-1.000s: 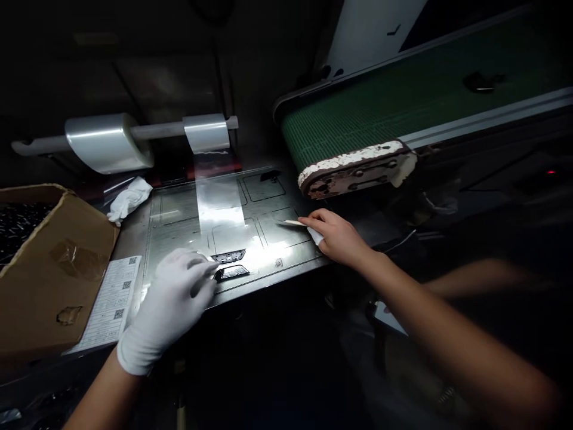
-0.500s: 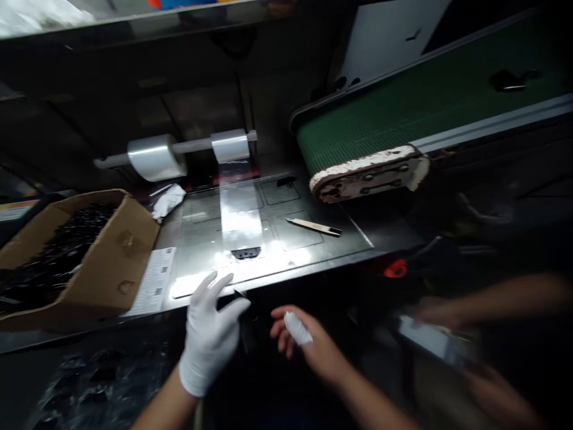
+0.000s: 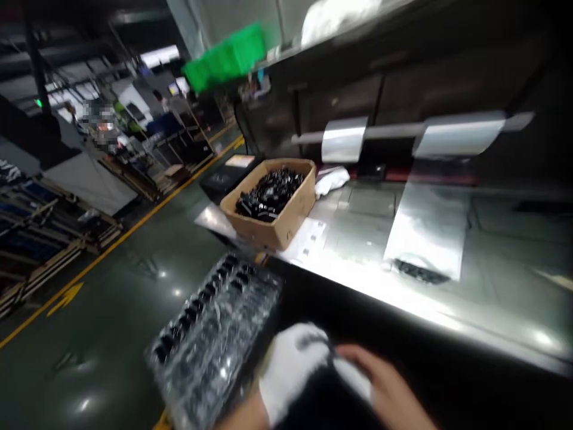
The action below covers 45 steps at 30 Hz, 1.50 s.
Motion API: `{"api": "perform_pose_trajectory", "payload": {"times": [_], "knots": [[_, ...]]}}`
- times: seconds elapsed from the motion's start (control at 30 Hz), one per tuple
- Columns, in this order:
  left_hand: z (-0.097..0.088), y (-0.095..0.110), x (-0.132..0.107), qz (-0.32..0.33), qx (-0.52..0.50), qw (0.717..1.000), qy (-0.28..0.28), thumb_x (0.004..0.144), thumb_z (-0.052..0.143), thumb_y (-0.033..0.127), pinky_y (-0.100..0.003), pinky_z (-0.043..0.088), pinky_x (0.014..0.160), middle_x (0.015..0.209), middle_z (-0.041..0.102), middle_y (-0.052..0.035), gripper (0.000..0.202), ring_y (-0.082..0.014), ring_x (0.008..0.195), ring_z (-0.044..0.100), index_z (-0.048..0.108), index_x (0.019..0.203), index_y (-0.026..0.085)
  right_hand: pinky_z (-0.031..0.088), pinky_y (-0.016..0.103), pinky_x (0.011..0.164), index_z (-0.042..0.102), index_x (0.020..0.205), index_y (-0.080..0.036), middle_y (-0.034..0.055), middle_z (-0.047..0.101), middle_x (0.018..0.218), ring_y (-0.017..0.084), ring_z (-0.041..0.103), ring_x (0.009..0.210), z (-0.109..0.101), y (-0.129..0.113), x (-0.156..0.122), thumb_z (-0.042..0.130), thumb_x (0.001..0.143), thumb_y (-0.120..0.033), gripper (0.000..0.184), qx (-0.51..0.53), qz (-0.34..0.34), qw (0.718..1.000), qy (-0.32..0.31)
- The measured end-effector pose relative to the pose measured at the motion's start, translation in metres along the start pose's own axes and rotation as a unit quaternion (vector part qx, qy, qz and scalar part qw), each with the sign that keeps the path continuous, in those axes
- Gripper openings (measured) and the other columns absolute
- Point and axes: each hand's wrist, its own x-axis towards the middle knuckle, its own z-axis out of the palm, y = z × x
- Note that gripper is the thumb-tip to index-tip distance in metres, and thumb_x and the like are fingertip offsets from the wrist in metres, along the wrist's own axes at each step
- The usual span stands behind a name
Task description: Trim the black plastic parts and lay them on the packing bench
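Gloved left hand (image 3: 290,370) and bare right hand (image 3: 387,391) meet at 6 o'clock — grip too blurred to tell. Parts tray (image 3: 215,334) at 7, cardboard box (image 3: 286,224) at 11 — label sheet (image 3: 308,239) unreadable.

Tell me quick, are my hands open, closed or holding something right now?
Left hand: gloved, beside the tray of black parts; too blurred to tell its grip.
Right hand: bare, by the left hand; cannot be told.
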Motion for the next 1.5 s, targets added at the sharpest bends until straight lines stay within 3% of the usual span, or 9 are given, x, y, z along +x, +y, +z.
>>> {"api": "perform_pose_trajectory", "payload": {"times": [0.23,0.33,0.53,0.77,0.93,1.07,1.23,1.37,1.5], "knots": [[-0.174,-0.057,0.033,-0.048,0.061,0.944,0.320,0.097,0.069,0.037,-0.035,0.059,0.074,0.093,0.070,-0.0041,0.038,-0.0181,0.079,0.067,0.062,0.127,0.014,0.055,0.040,0.106,0.076,0.123,-0.030,0.0067,0.078,0.121,0.032,0.074,0.111,-0.005,0.070,0.001,0.065,0.089,-0.052,0.042,-0.119,0.071,0.990,-0.037],[-0.226,-0.075,0.063,-0.060,0.115,0.920,0.369,0.101,0.065,0.039,-0.035,0.060,0.074,0.097,0.069,-0.0045,0.033,-0.0172,0.079,0.067,0.063,0.124,0.015,0.055,0.040,0.106,0.077,0.119,-0.032,0.0051,0.078,0.124,0.033,0.072,0.116,-0.013,0.105,-0.006,0.067,0.086,-0.047,0.038,-0.133,0.075,0.988,-0.039],[-0.233,-0.090,0.105,-0.061,0.266,0.906,0.324,0.099,0.068,0.040,-0.042,0.061,0.085,0.106,0.071,-0.0065,0.030,-0.0207,0.091,0.069,0.068,0.117,0.015,0.056,0.039,0.102,0.078,0.119,-0.032,0.0050,0.078,0.124,0.033,0.073,0.115,-0.031,0.124,-0.019,0.066,0.085,-0.049,0.040,-0.130,0.110,0.985,-0.004],[-0.219,-0.093,0.095,-0.006,0.423,0.841,0.336,0.094,0.072,0.037,-0.050,0.052,0.102,0.131,0.063,-0.0111,0.025,-0.0283,0.119,0.060,0.068,0.107,0.016,0.056,0.038,0.097,0.076,0.123,-0.029,0.0062,0.079,0.118,0.031,0.074,0.109,-0.040,0.138,-0.028,0.062,0.085,-0.050,0.045,-0.106,0.147,0.983,0.029],[-0.184,-0.068,0.089,0.117,0.431,0.814,0.372,0.098,0.066,0.037,-0.049,0.052,0.099,0.110,0.065,-0.0081,0.021,-0.0265,0.111,0.061,0.067,0.101,0.016,0.058,0.038,0.087,0.075,0.121,-0.024,0.0074,0.080,0.107,0.029,0.075,0.097,-0.045,0.147,-0.027,0.057,0.085,-0.051,0.048,-0.073,0.153,0.985,0.040],[-0.120,-0.014,0.088,0.282,0.391,0.818,0.315,0.104,0.054,0.034,-0.044,0.055,0.095,0.106,0.066,-0.0094,0.022,-0.0235,0.103,0.065,0.067,0.106,0.017,0.057,0.035,0.076,0.077,0.113,-0.021,0.0071,0.080,0.096,0.027,0.075,0.086,-0.052,0.161,-0.023,0.055,0.086,-0.045,0.042,-0.075,0.183,0.977,0.079],[-0.003,0.076,0.106,0.467,0.344,0.813,0.050,0.101,0.063,0.025,-0.039,0.058,0.094,0.108,0.072,-0.0076,0.014,-0.0218,0.103,0.069,0.069,0.114,0.022,0.057,0.036,0.082,0.074,0.108,-0.018,0.0057,0.078,0.095,0.022,0.073,0.086,-0.053,0.176,-0.024,0.066,0.093,-0.035,0.024,-0.077,0.202,0.969,0.120],[0.087,0.129,0.133,0.535,0.400,0.723,-0.175,0.102,0.060,0.026,-0.040,0.056,0.090,0.111,0.074,-0.0066,0.018,-0.0236,0.102,0.067,0.074,0.115,0.024,0.058,0.040,0.089,0.072,0.109,-0.015,0.0048,0.075,0.100,0.021,0.071,0.092,-0.053,0.186,-0.026,0.067,0.100,-0.037,0.024,-0.069,0.186,0.970,0.142],[0.133,0.147,0.155,0.539,0.485,0.632,-0.274,0.105,0.049,0.024,-0.042,0.054,0.083,0.105,0.073,-0.0099,0.030,-0.0266,0.093,0.065,0.076,0.118,0.023,0.059,0.040,0.087,0.071,0.113,-0.015,0.0041,0.073,0.101,0.020,0.070,0.090,-0.051,0.197,-0.031,0.065,0.103,-0.039,0.027,-0.052,0.181,0.969,0.160]]}}
